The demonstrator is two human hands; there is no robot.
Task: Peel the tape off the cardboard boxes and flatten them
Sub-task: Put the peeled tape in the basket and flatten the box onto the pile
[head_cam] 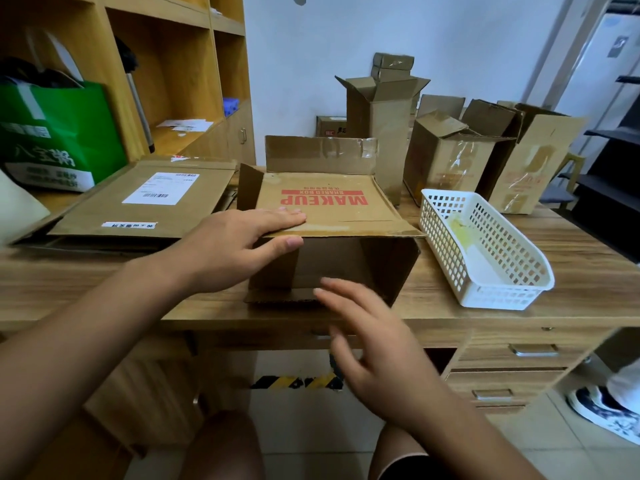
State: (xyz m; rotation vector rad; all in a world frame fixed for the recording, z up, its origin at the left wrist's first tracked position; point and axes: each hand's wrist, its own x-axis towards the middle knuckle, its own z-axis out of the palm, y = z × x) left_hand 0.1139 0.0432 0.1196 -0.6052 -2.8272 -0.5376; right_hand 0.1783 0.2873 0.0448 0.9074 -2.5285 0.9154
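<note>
A brown cardboard box (346,216) printed with red "MAKEUP" lies on its side at the desk's front edge, its open end facing me and its flaps spread. My left hand (235,244) lies on the box's top near-left corner, fingers flat on top and thumb down the front edge. My right hand (377,344) hovers blurred in front of the open end with fingers spread, holding nothing. A stack of flattened boxes (145,202) with a white shipping label lies to the left.
A white plastic basket (491,271) holding a wad of tape sits right of the box. Several upright open boxes (450,147) stand at the back right. A green bag (59,140) and wooden shelves are on the left. Desk drawers (512,362) sit below right.
</note>
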